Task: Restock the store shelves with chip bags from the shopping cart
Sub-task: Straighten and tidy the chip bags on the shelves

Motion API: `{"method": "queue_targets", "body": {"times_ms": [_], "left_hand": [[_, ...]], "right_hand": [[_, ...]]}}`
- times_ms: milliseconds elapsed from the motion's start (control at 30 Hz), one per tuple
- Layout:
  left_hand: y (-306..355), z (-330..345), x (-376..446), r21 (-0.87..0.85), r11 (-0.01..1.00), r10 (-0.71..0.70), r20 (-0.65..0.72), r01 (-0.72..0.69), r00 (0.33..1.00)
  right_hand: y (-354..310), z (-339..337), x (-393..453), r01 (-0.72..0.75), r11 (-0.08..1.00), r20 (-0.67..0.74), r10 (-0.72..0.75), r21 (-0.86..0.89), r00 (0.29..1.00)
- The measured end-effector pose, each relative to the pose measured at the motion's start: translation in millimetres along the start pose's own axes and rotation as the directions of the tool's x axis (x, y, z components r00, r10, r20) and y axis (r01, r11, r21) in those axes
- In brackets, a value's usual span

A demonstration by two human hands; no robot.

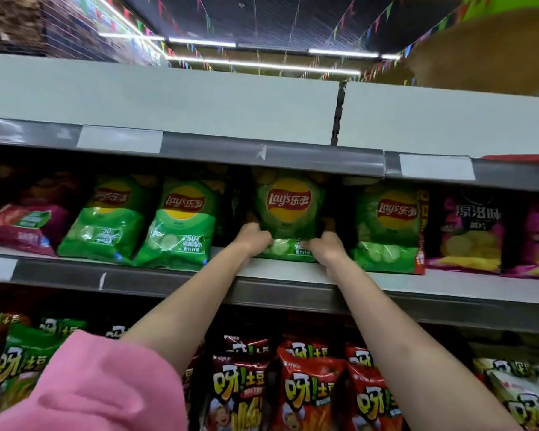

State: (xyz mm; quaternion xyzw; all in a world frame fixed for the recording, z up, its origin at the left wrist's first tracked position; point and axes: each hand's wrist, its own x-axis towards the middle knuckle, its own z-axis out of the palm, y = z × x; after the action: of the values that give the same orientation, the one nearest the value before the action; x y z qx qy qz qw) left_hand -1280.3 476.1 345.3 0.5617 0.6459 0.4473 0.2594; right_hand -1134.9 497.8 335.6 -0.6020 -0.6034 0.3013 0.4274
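Setting: store aisle, with strip lights and coloured bunting overhead and grey metal shelving filling my view.
Shelf in use: the middle shelf (293, 273), whose bare white lip shows just in front of the bag I am handling.
Task thing: the green Lay's bag (288, 209) stands upright on the middle shelf, in a gap between the other green Lay's bags (175, 225), with one more green bag (386, 231) just beside it on its right.
Step in hand: I judge this to be the placing step; the green Lay's bag is already on the middle shelf and I am seating it in its slot.
Left hand: my left hand (254, 239) grips the lower left corner of the green Lay's bag, fingers curled onto it.
Right hand: my right hand (324, 245) pinches the lower right corner of the green Lay's bag in the same way.
Arms: both forearms reach up and forward, bare, converging on the green Lay's bag; a pink sleeve (100, 387) is bunched at my left elbow.
Next move: probably push the green Lay's bag back until it lines up with its neighbours, let go gently so it stays upright, then turn to the cart.
Cart: not in view.
Below the middle shelf: red and green snack bags (305, 390) crowd the lower shelf.
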Motion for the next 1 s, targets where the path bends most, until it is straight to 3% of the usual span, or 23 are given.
{"method": "queue_targets", "body": {"times_ms": [133,300,433,533,633,733,833,933,1000], "left_hand": [[5.4,-0.9,-7.5,-0.009,1.000,0.027,-0.055,-0.027,0.998],[13.9,-8.3,-27.7,0.066,0.975,0.224,-0.231,-0.214,0.947],[14.0,-31.9,-44.3,0.082,0.947,0.320,-0.366,-0.312,0.874],[6.2,-55.5,-44.1,0.119,0.959,0.282,-0.463,-0.256,0.841],[-4.4,-85.6,-40.7,0.165,0.977,0.202,-0.536,-0.134,0.819],[-18.2,-117.2,-32.7,0.093,0.996,0.062,-0.519,-0.015,0.853],[-33.8,-136.8,-24.5,-0.018,0.999,-0.042,-0.395,0.038,0.918],[-46.5,-145.4,-22.8,-0.134,0.990,-0.078,-0.240,0.047,0.968],[-47.7,-149.6,-19.9,-0.224,0.975,-0.047,-0.211,-0.002,0.976]], "right_hand": [[-6.4,-5.1,-10.1,0.017,0.995,-0.049,-0.022,-0.093,0.999],[-18.6,-7.3,-38.6,0.279,0.928,-0.216,-0.333,-0.246,0.918],[-34.7,10.0,-58.0,0.413,0.886,-0.086,-0.437,-0.210,0.895],[-46.6,31.4,-65.3,0.461,0.882,0.052,-0.458,-0.098,0.888],[-57.8,54.2,-66.3,0.397,0.917,0.220,-0.383,-0.022,0.897],[-66.4,77.0,-65.2,0.346,0.938,0.292,-0.326,-0.017,0.899],[-73.2,99.1,-64.2,0.273,0.961,0.301,-0.247,-0.046,0.921],[-76.6,117.6,-63.7,0.235,0.971,0.287,-0.238,0.046,0.928],[-79.7,122.2,-64.7,0.219,0.968,0.246,-0.242,0.119,0.939]]}}
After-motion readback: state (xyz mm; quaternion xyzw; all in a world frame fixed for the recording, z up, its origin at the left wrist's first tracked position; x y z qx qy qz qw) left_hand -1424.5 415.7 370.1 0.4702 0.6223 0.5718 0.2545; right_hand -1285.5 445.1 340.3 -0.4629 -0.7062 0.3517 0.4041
